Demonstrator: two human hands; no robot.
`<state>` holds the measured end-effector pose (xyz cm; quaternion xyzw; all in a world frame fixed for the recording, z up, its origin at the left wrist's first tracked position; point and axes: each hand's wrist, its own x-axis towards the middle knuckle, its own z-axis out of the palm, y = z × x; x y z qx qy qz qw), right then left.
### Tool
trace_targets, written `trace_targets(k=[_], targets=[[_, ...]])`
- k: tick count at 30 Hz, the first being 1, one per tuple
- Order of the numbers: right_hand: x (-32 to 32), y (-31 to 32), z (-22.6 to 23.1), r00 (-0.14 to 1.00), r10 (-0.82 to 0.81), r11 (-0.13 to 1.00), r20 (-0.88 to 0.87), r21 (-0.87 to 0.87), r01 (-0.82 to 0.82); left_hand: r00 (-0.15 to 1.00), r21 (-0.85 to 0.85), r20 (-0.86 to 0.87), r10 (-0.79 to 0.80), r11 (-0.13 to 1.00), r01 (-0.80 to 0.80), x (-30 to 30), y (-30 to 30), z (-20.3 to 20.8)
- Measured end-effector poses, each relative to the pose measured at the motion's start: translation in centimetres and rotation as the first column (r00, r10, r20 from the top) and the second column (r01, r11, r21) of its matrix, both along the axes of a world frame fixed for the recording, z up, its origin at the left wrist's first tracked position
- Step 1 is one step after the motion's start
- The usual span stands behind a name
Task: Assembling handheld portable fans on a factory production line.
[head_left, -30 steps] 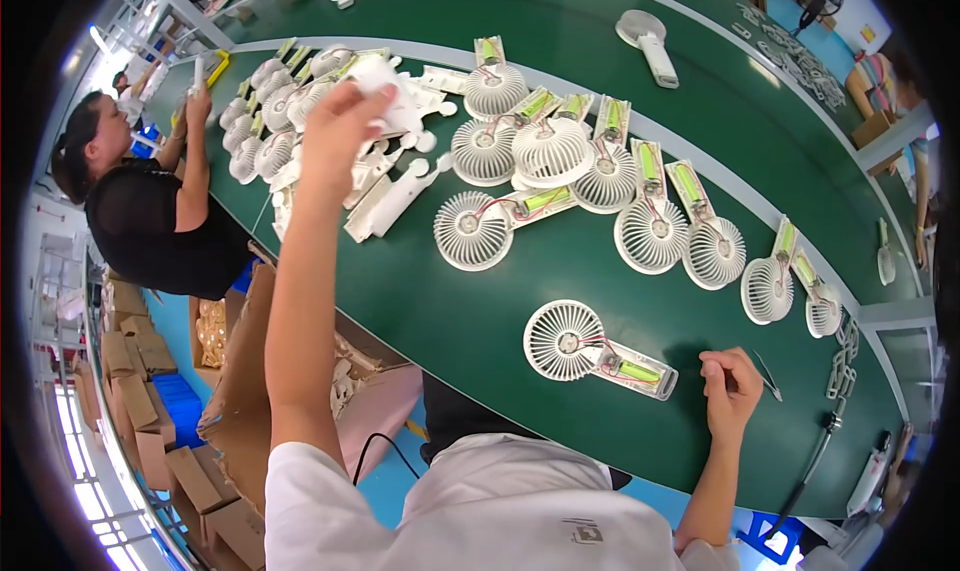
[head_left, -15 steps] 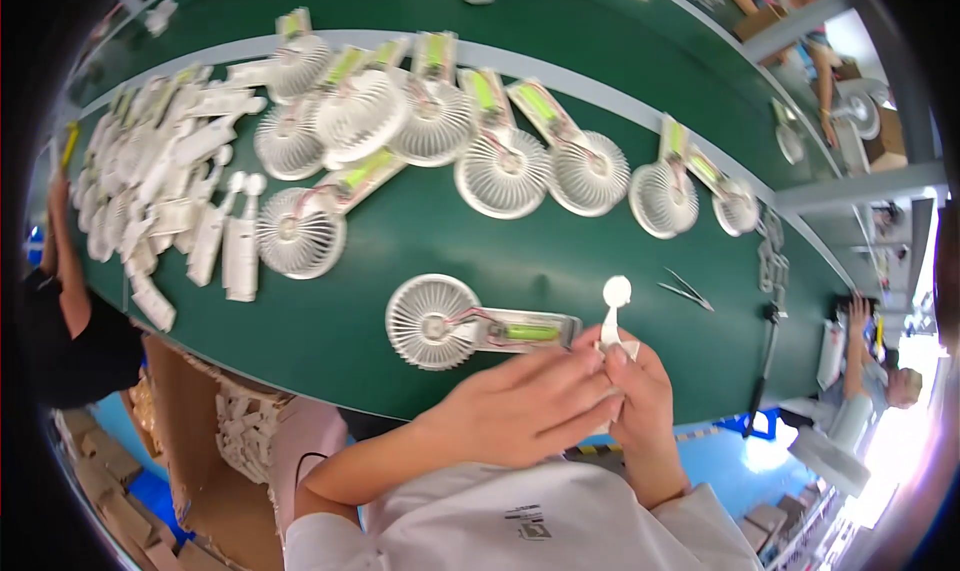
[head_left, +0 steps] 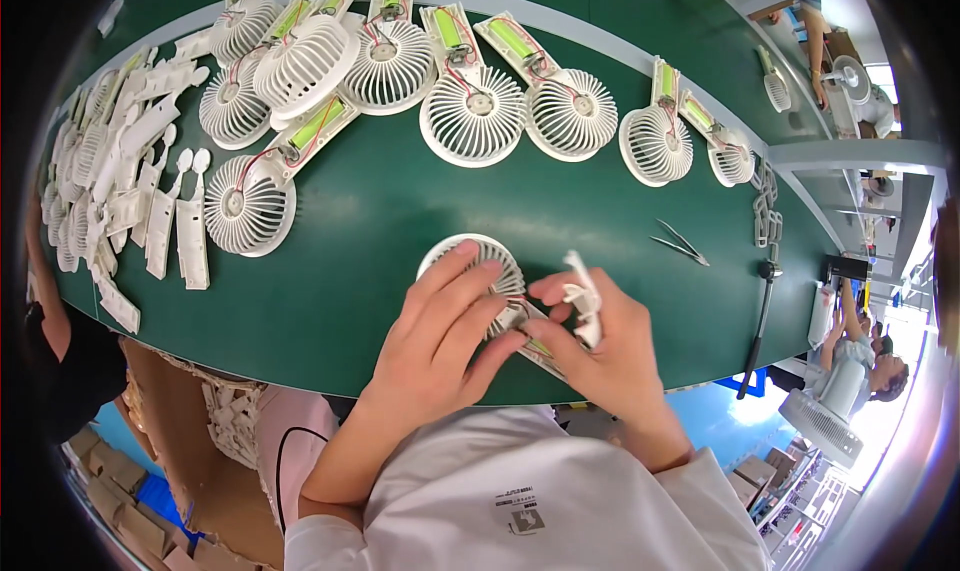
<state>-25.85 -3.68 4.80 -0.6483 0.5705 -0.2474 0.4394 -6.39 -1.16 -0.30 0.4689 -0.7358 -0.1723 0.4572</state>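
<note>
Both hands have split up since half a second ago: then together on the white piece right of the fan, now left hand (head_left: 435,326) is on the fan and right hand (head_left: 612,356) has the piece at its neck. View also tipped; everything on the bench sits higher in frame.

Left: palm down, fingers loosely spread over the grille of the front fan unit (head_left: 497,251), thumb pointing at the neck. Can't tell if it's gripping or just resting.

Right: gripping the white plastic piece (head_left: 583,301) in curled fingers, piece standing up, index and thumb reaching toward the neck wires. Forearms come in from the lower edge, wrists close to the bench edge.

Fan unit lies on the green bench (head_left: 350,301) right in front of the person, head up-left, handle down-right, partly covered by both hands. Its open handle holds a green battery (head_left: 538,347).

Containers: cardboard box (head_left: 185,441) below the bench at left, torn rim, white parts (head_left: 232,421) inside. More cartons (head_left: 110,461) beside it, contents unclear. Other fan units (head_left: 475,116) lie behind, batteries and red wires in their open handles. Loose white shells (head_left: 150,161) heaped at left. Tweezers (head_left: 682,246) right of the hands.
</note>
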Motion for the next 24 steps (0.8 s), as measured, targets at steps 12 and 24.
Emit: trace_targets(k=[12,24], targets=[[0.0,-0.3,-1.1,0.974,0.174,0.954,-0.148,-0.218,-0.203,0.978,-0.056,0.123,0.169,0.985,-0.163,0.9,1.2,-0.5],[-0.3,-1.9,0.6,0.921,0.383,0.922,-0.073,-0.032,-0.386,0.97,-0.072,0.186,0.156,0.987,-0.145,0.6,1.5,-0.7]])
